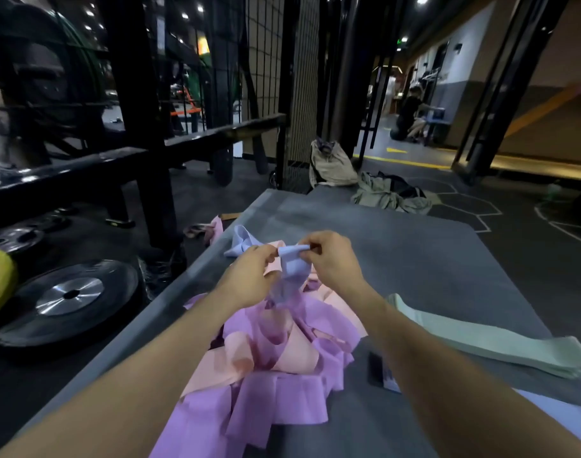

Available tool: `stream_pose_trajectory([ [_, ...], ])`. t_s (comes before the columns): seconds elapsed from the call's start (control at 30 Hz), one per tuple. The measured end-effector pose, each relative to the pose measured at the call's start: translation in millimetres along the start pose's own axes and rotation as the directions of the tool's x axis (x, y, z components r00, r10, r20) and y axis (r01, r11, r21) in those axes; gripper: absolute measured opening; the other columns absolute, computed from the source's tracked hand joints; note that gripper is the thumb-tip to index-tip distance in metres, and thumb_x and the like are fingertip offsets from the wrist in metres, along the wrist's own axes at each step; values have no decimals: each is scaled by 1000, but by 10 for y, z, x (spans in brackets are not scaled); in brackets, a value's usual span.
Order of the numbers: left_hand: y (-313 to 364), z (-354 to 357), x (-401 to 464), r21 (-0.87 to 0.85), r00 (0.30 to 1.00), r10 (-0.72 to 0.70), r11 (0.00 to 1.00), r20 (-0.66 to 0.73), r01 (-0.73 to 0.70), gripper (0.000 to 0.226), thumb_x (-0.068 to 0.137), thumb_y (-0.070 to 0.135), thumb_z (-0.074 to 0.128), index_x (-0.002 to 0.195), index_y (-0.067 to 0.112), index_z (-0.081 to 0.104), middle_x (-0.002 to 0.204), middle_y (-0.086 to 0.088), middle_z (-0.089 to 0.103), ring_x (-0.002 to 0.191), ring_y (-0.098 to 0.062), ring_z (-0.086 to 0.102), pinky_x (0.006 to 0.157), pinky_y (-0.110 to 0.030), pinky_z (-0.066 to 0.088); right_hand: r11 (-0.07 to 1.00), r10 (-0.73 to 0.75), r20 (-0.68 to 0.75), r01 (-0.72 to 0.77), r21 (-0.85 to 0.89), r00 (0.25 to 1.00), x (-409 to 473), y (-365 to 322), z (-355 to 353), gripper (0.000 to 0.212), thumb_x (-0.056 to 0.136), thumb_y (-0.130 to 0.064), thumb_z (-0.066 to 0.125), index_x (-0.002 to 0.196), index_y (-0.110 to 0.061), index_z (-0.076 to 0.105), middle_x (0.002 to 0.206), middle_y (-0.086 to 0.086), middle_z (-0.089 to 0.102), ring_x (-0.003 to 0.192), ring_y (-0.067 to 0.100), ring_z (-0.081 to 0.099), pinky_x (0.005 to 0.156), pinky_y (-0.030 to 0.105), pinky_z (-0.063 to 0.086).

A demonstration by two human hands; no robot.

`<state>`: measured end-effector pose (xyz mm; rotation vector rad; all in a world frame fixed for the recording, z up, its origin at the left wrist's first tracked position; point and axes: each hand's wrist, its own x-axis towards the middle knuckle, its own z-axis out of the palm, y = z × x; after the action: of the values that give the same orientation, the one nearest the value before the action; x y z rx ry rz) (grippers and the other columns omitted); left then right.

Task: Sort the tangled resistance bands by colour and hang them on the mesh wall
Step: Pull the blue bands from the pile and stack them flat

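- Pinching one thin, floppy pale-blue band (pixel 290 259): left hand (pixel 249 279) and right hand (pixel 332 262) both clamped on it, close together above the pile.
- Tangled flat purple and pink bands (pixel 266 358) on grey mat (pixel 431 259); count unclear.
- One folded green band (pixel 481 338) apart, right.
- Mesh wall (pixel 266 54) beyond; one weight plate (pixel 67 295) left.

I counted two hands in view, the left hand (pixel 249 276) and the right hand (pixel 332 262). Band colours numbered four: one light blue band (pixel 290 259), one pale green band (pixel 487 338) lying flat on the one grey mat (pixel 431 259), and a tangled heap of purple bands (pixel 282 391) and pink bands (pixel 295 355) whose individual counts I could not determine. On the floor I logged two weight plates, one large weight plate (pixel 67 299) and one smaller plate (pixel 13 238). I recorded one mesh wall (pixel 262 54).
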<state>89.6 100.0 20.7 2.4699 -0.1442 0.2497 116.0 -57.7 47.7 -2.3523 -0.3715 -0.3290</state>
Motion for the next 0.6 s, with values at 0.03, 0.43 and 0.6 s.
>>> stream_pose_trajectory([
  [0.03, 71, -66, -22, -22, 999, 11, 1000, -33, -12, 21, 87, 13, 59, 108, 10, 54, 102, -2, 58, 98, -23, 58, 85, -34, 47, 999, -12, -30, 13, 29, 999, -21, -95, -80, 9, 79, -4, 59, 81, -2, 68, 77, 15, 66, 75, 28, 58, 63, 32, 43],
  [0.43, 1042, -687, -601, -221, 961, 145, 955, -235, -198, 31, 84, 20, 67, 112, 11, 57, 100, 4, 60, 92, -11, 56, 79, -21, 42, 980, -32, -199, 70, 187, 980, -650, -700, -1098, 16, 84, -8, 64, 74, -20, 62, 59, -10, 52, 52, 0, 42, 44, 9, 32],
  [0.6, 1347, -587, -971, -399, 971, 126, 895, -204, -200, 32, 82, 12, 70, 110, 7, 56, 97, 0, 58, 89, -14, 56, 77, -21, 45, 956, 9, -219, 56, 288, 976, -1110, -693, -1438, 21, 85, -3, 63, 74, -21, 64, 62, -5, 59, 65, 15, 54, 65, 33, 50],
])
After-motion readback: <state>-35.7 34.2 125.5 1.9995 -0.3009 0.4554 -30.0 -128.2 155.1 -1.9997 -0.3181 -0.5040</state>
